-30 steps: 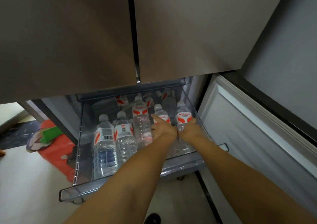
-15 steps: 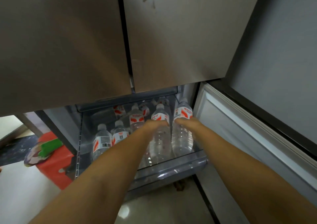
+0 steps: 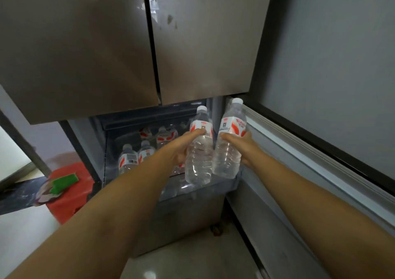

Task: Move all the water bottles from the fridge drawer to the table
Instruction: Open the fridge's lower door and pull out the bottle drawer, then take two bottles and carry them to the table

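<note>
Your left hand [image 3: 181, 148] grips one water bottle [image 3: 198, 150], your right hand [image 3: 241, 144] another bottle [image 3: 229, 146], both lifted above the open fridge drawer [image 3: 192, 195], where more bottles [image 3: 136, 156] stand.

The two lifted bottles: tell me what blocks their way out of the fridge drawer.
Nothing visible does. The left hand holds one water bottle, the right hand another, both raised above the drawer front. The table is out of view.

Two held bottles [image 3: 199, 156] side by side before the drawer [image 3: 192, 195], others [image 3: 136, 156] inside.
</note>
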{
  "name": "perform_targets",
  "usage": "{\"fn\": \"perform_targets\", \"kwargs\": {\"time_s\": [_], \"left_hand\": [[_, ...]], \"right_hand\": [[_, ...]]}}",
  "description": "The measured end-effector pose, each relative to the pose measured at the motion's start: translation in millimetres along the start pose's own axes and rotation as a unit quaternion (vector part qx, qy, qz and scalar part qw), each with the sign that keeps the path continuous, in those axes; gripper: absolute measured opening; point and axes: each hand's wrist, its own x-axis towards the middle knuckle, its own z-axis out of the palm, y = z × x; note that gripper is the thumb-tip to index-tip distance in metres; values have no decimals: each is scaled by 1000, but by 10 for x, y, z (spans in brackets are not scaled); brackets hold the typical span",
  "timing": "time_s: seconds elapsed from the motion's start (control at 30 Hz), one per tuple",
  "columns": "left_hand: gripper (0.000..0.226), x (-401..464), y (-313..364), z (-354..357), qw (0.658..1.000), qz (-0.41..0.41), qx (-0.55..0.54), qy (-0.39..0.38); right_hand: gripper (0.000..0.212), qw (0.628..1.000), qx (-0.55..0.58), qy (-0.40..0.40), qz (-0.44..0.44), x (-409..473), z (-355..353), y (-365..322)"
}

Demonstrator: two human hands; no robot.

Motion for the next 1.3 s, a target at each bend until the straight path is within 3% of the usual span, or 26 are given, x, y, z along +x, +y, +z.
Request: {"fn": "perform_targets", "kwargs": {"time_s": [0.13,0.23,0.33,0.5,0.67,0.8,1.0,1.1,1.3], "left_hand": [[60,-251,-317,153,998,32,28,-36],[69,-368,-578,302,988,47,144,-29],[71,-413,-816,405,979,43,197,-35],[36,-395,-1347,538,956,78,277,-54],[77,-446,-1881,479,888,74,448,-71],[74,-492,-2205,435,851,78,508,-108],[73,-496,-2596,660,773,115,588,-208],[65,-624,-2827,1002,712,151,624,-283],[66,-1067,-3294,1886,643,201,636,-376]], "right_hand": [[71,996,15,63,-54,-409,-206,228],[59,993,-30,91,-71,-723,-362,431],[67,983,-127,119,-61,-968,-531,687],[72,964,-233,128,-15,-1361,-733,1266],[73,955,-213,198,58,-1725,-689,1891],[63,935,-197,281,92,-1973,-605,2275],[69,902,-193,353,153,-2562,-696,2823],[71,878,-158,412,186,-3010,-855,3081],[66,819,-85,520,228,-3896,-1277,3430]]}}
